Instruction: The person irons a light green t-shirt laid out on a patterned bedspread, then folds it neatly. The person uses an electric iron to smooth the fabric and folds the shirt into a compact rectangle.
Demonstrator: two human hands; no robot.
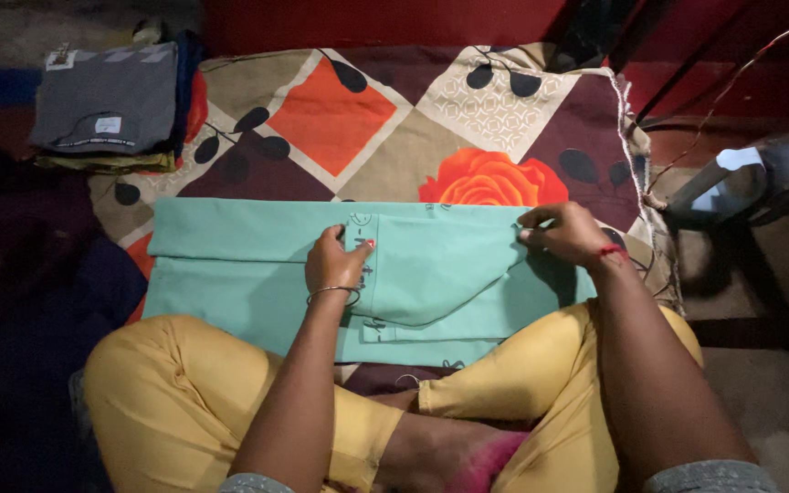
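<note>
Yellow-trousered knees (184, 383) nearest; left hand (335, 265) flat, fingers together on half-folded mint garment (248, 265); right hand (563, 233) fingers pinching its right edge; folded grey shirt (107, 96) at bedsheet's (394, 110) far-left corner.

Labels on the folded clothes, upper left

A small pale rectangular label (108, 124) sits on the folded grey garment (107, 99); a tiny white tag (61, 58) shows at its top-left corner.

Left hand (333, 265): palm down, fingers curled, pressing flat, a thin bangle on the wrist.
Right hand (565, 233): further right, fingers pinched together, a red thread at the wrist.
Arms: both bare, reaching away from the body, left nearly straight, right angled inward.
Legs: crossed, in yellow trousers, knees out to left and right.
</note>
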